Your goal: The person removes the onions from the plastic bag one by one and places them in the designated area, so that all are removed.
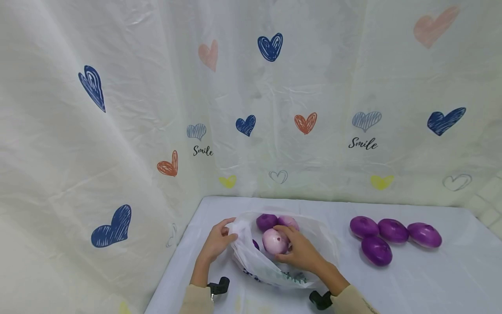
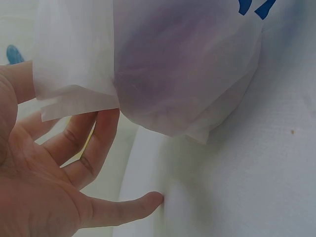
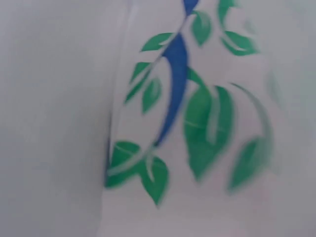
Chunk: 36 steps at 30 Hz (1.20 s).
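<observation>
A white plastic bag (image 1: 288, 277) with a leaf print lies with its mouth wide open. In the head view my left hand (image 1: 217, 240) holds the bag's left rim; in the left wrist view a flap of the bag hides part of its fingers, and one finger extends free below. My right hand (image 1: 300, 249) reaches over the mouth and grips a pale pink-purple onion (image 1: 273, 241). Behind it in the bag sit a dark purple onion (image 1: 266, 221) and another pale onion (image 1: 288, 221). Printed leaves on the bag (image 3: 207, 123) fill the right wrist view, where no hand shows.
Several glossy dark purple onions (image 1: 393, 231) lie grouped to the right of the bag on the white-covered table (image 1: 451, 279). A white curtain (image 1: 325, 87) printed with hearts hangs behind the table and along its left.
</observation>
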Each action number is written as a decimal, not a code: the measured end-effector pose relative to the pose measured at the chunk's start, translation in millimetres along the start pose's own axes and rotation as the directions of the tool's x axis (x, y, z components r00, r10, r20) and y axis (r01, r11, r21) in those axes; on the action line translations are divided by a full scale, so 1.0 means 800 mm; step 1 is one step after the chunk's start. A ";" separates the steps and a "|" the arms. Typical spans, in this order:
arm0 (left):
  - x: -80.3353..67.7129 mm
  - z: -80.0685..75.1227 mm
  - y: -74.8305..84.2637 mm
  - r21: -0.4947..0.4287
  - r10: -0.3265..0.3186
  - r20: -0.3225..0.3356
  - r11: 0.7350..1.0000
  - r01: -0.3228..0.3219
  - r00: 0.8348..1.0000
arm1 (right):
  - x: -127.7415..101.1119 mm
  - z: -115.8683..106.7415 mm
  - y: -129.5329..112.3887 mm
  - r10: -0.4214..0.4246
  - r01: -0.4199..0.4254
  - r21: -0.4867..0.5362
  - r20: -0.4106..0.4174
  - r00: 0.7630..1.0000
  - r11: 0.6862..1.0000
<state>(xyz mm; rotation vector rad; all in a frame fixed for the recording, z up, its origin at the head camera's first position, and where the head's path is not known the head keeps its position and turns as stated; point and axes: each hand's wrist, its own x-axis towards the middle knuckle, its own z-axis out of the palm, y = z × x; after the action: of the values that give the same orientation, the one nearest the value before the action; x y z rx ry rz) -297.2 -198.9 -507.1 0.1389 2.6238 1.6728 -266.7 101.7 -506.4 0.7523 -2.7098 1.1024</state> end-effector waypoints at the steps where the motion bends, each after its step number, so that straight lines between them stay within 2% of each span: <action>1: 0.000 0.000 0.000 0.000 -0.001 0.000 1.000 0.001 1.000 | -0.003 -0.004 -0.001 -0.008 0.008 0.019 -0.002 1.000 1.000; 6: 0.001 0.000 -0.001 0.010 0.000 -0.007 1.000 0.000 1.000 | -0.017 -0.025 -0.004 -0.050 0.052 0.078 -0.021 0.999 0.996; 12: 0.001 0.001 0.000 0.016 0.001 -0.010 1.000 -0.001 1.000 | -0.033 -0.045 0.000 -0.055 0.061 0.092 -0.071 0.996 0.994; 27: 0.000 0.000 0.000 0.013 -0.003 -0.008 1.000 0.003 1.000 | -0.079 -0.098 0.012 -0.061 0.074 0.074 -0.163 0.985 0.995; 36: 0.002 0.000 -0.002 0.019 -0.010 -0.011 1.000 0.010 1.000 | -0.106 -0.120 0.023 -0.061 0.081 0.064 -0.262 0.963 0.995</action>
<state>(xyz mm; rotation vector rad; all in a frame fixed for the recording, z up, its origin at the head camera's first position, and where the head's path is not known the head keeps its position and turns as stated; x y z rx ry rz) -298.5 -199.3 -508.7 0.1170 2.6442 1.6507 -209.0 212.8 -472.4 0.6578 -2.4183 1.1980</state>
